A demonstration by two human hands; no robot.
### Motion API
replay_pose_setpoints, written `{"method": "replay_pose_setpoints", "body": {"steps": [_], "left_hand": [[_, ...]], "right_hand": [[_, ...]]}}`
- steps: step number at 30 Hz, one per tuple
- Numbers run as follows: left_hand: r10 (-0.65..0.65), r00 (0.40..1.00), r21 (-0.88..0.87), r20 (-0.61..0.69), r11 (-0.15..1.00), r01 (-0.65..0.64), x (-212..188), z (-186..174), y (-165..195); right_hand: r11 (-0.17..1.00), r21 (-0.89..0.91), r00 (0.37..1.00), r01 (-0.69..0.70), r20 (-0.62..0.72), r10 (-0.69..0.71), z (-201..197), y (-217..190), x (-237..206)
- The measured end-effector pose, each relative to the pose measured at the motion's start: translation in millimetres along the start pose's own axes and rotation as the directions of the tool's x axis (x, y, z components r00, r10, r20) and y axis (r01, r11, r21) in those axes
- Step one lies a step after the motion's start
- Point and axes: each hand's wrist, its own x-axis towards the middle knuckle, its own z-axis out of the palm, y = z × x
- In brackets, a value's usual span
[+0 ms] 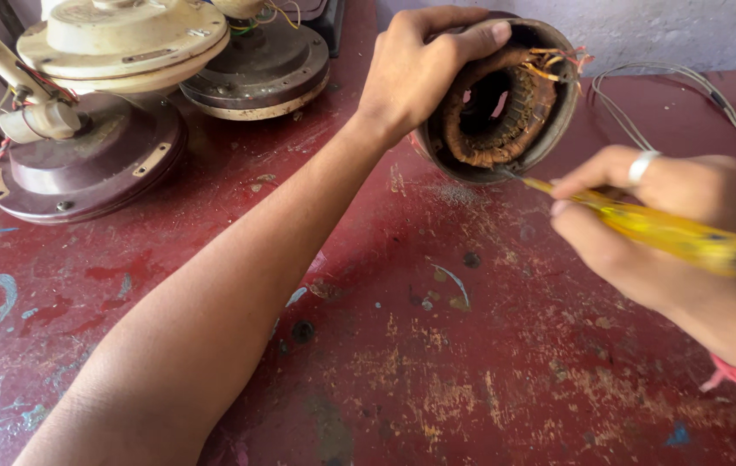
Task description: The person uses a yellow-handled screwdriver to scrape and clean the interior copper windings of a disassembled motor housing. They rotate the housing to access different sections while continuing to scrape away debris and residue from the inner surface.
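Note:
My left hand (415, 73) grips the rim of a round fan motor housing (558, 112), tilted on its edge on the red workbench (437, 362). Inside it sits a ring of brown copper windings (506, 129) with orange and yellow wire ends at the top right. My right hand (644, 233), wearing a silver ring, holds a yellow-handled screwdriver (670, 235). The screwdriver's tip touches the lower edge of the housing near the windings.
Ceiling fan motor bodies stand at the back left: a maroon one (83, 173), a cream one (117, 39) stacked above it and a dark grey one (255, 73). Grey cables (713, 99) trail along the right by the wall. The worn bench surface has small dents and paint flecks.

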Motion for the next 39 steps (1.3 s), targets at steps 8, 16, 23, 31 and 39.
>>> {"method": "replay_pose_setpoints", "body": {"steps": [8,16,23,31,39], "left_hand": [[0.03,0.999,0.019,0.03,0.999,-0.031,-2.5,3.7,5.5],[-0.01,1.0,0.031,0.023,0.999,0.009,-3.5,2.1,7.9],[-0.01,1.0,0.034,0.019,0.999,0.009,-2.2,2.8,6.1],[0.005,1.0,0.041,0.025,0.999,-0.006,-3.3,3.6,5.5],[0.003,1.0,0.015,0.011,1.0,-0.004,-3.4,2.6,6.1]], "right_hand": [[0.986,0.082,0.988,0.143,-0.067,-0.138,0.6,-16.5,7.4],[0.992,0.117,0.993,0.048,-0.11,-0.035,3.2,-19.1,6.6],[0.989,0.142,0.989,0.045,-0.147,-0.024,5.0,-14.1,2.9],[0.997,0.041,0.993,0.064,-0.103,-0.059,1.3,-25.8,7.6],[0.993,0.09,0.996,0.076,-0.06,-0.07,7.0,-16.4,1.9]]}}
